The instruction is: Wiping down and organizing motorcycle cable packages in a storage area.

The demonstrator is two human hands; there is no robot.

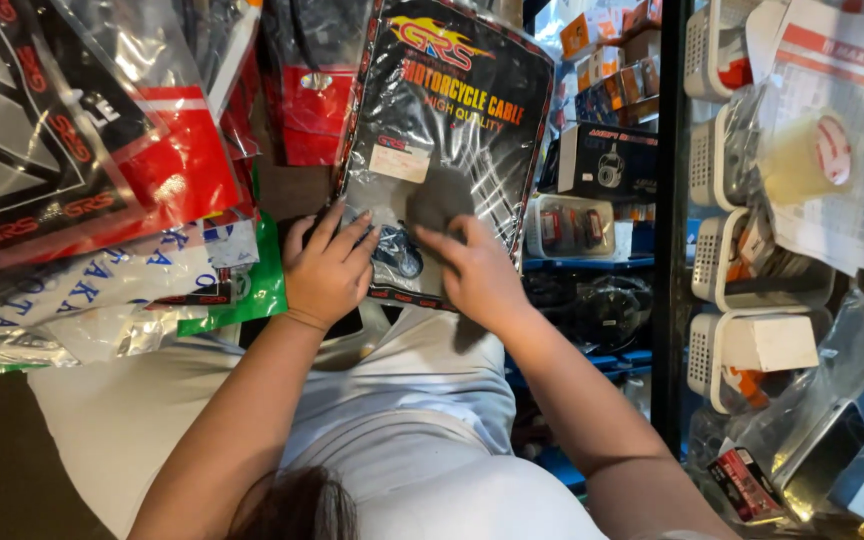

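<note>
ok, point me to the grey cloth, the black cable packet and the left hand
grey cloth (439,200), head view, middle of the cloth above the right hand's fingers
black cable packet (452,110), head view, upper glossy face
left hand (327,270), head view, back of the hand
</note>
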